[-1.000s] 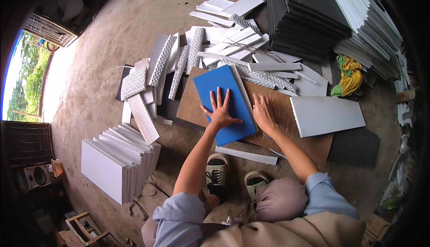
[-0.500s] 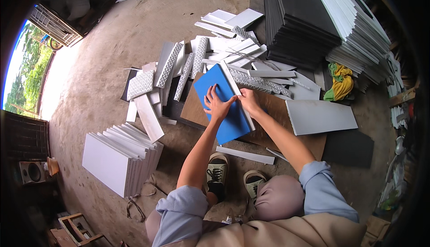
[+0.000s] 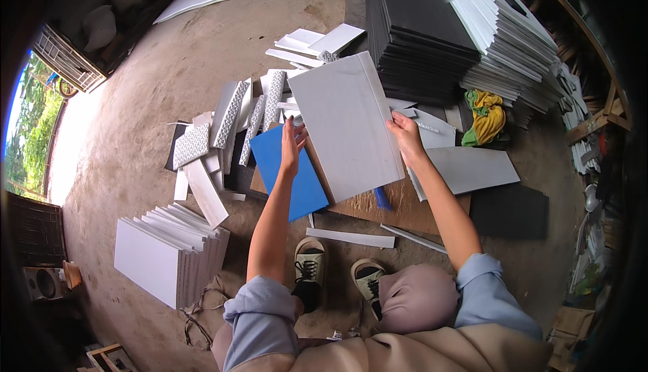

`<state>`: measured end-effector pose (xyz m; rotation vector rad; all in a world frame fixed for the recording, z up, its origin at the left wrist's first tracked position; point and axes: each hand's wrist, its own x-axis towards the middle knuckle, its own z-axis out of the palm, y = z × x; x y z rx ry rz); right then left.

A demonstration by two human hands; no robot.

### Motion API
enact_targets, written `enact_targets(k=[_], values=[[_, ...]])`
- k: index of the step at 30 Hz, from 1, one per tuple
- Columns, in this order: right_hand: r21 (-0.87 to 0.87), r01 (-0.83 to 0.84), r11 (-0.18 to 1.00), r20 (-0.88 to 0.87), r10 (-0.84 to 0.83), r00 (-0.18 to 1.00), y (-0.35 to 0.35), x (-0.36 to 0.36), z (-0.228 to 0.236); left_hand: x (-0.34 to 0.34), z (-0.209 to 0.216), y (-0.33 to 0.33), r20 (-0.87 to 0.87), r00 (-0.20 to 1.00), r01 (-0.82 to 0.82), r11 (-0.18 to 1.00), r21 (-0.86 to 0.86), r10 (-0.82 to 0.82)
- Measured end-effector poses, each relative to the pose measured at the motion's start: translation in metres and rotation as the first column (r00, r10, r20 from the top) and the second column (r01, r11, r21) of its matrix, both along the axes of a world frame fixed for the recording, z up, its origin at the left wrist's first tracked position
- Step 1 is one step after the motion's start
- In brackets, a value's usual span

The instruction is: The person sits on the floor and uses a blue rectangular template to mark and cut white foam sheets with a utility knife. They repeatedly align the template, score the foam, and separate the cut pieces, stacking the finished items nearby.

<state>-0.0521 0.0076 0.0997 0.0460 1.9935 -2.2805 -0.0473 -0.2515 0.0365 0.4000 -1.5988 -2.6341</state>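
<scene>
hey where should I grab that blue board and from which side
Probably by the near end of the blue board, coming from the side nearer the shoes and pinching above and below. The blue board lies flat on the brown board, but that end seems to jut past its edge, leaving the underside reachable.

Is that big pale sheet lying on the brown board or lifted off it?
Lifted: the right hand grips the pale sheet by its edge, and it hides part of the brown board and white scraps.
</scene>
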Motion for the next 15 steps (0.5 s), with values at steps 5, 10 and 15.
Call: enact_targets(k=[5, 10, 15], values=[[0.099, -0.038, 0.994, 0.002, 0.038, 0.999, -0.019, 0.011, -0.033, 0.003, 0.061, -0.005, -0.239, 0.966, 0.057, 0.985, -0.161, -0.095], [0.914, -0.191, 0.357, 0.14, 0.162, 0.977, -0.015, 0.097, -0.108, 0.022, 0.054, -0.036, -0.348, 0.936, -0.175, 0.927, -0.331, 0.052], [0.889, -0.22, 0.401, 0.175, 0.147, 0.973, 0.003, 0.113, -0.126, 0.038, 0.051, -0.005, -0.345, 0.939, -0.133, 0.916, -0.378, -0.005]])
